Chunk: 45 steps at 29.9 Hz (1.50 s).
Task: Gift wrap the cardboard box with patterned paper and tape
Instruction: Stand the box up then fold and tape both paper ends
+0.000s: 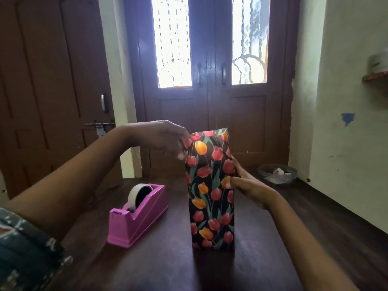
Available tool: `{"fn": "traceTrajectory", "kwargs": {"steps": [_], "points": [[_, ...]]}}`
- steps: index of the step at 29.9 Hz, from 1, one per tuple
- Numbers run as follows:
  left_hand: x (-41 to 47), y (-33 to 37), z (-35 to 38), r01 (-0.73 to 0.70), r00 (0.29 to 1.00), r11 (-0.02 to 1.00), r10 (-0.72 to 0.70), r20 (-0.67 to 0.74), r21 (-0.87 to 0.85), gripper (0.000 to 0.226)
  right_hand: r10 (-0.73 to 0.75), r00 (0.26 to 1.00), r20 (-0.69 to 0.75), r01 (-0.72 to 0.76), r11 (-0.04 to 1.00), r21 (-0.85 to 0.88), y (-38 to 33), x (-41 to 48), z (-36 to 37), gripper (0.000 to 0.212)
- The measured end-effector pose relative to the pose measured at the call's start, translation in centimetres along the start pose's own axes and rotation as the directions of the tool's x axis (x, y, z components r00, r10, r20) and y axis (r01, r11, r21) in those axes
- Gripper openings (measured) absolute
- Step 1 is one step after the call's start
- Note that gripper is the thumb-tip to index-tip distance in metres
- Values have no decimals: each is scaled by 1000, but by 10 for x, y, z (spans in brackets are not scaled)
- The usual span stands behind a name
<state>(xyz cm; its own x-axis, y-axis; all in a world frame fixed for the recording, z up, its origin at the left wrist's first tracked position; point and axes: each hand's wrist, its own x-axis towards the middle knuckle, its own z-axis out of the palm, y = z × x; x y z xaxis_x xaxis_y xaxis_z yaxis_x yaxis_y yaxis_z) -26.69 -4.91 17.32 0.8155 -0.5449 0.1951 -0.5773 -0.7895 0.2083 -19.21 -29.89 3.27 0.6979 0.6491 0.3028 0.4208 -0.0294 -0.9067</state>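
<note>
Dark, smooth wood forms your surface (273,259), with panelled double doors (210,114) behind it. At its centre stands the tall, narrow cardboard box (212,206), upright and sheathed in glossy black paper (210,164) printed with red and orange tulips, its top edge rising as an open collar. Your right hand (249,190) lays straight fingers (234,162) flat on the box's right side. Your left hand (159,135) curls blurred fingers (184,143) over the paper's upper left edge, grip unclear, above a pink plastic tape dispenser (138,219).
</note>
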Motion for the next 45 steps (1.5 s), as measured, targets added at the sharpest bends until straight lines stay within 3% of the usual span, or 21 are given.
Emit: {"fn": "traceTrajectory", "kwargs": {"steps": [2,4,8,12,18,20,22,24,27,33,35,37,39,41,43,45], "points": [[4,-3,2,-1,998,993,9,-66,119,22,-1,1000,-6,1,1000,9,1,3,3,106],[8,-1,2,-17,991,995,30,-133,103,10,-9,999,-39,9,1000,-9,2,5,10,105],[8,-1,-1,-33,984,993,52,-168,113,13,-34,988,-148,32,999,-15,5,6,15,89],[6,-10,3,-1,964,987,43,-263,158,16,-40,990,-132,38,999,-21,7,7,14,86],[6,-14,6,2,970,997,17,-244,77,25,-16,991,-129,-3,989,-150,-5,4,13,120],[6,-12,5,-14,965,999,23,-263,36,22,-119,969,-216,86,984,-157,-16,9,13,101],[6,-10,6,-28,968,999,35,-248,33,20,-283,896,-341,232,955,-184,-32,17,8,62],[7,-8,11,-30,976,999,39,-215,45,20,-373,863,-339,304,922,-241,-48,27,-4,44],[8,-4,17,-49,969,998,56,-240,36,30,-349,911,-218,241,883,-404,-64,41,-22,37],[10,-1,13,-61,971,998,63,-230,18,31,-117,993,17,105,804,-585,-93,51,-31,58],[10,-2,12,-59,975,998,58,-216,2,31,-83,996,34,83,706,-704,-100,55,-32,48],[9,-4,11,-49,976,998,54,-212,28,28,-92,994,53,96,569,-816,-104,58,-34,23],[6,-10,9,-11,971,996,31,-237,85,18,-135,990,41,106,517,-849,-106,57,-44,10],[0,-19,4,25,961,994,5,-275,107,15,-173,985,-16,95,610,-787,-104,50,-52,12],[-5,-25,-3,33,954,998,-13,-300,60,14,-153,984,-87,80,828,-556,-102,41,-51,19],[-3,-23,-4,22,957,1000,-15,-288,21,12,-162,980,-118,116,939,-325,-99,33,-40,14]]}}
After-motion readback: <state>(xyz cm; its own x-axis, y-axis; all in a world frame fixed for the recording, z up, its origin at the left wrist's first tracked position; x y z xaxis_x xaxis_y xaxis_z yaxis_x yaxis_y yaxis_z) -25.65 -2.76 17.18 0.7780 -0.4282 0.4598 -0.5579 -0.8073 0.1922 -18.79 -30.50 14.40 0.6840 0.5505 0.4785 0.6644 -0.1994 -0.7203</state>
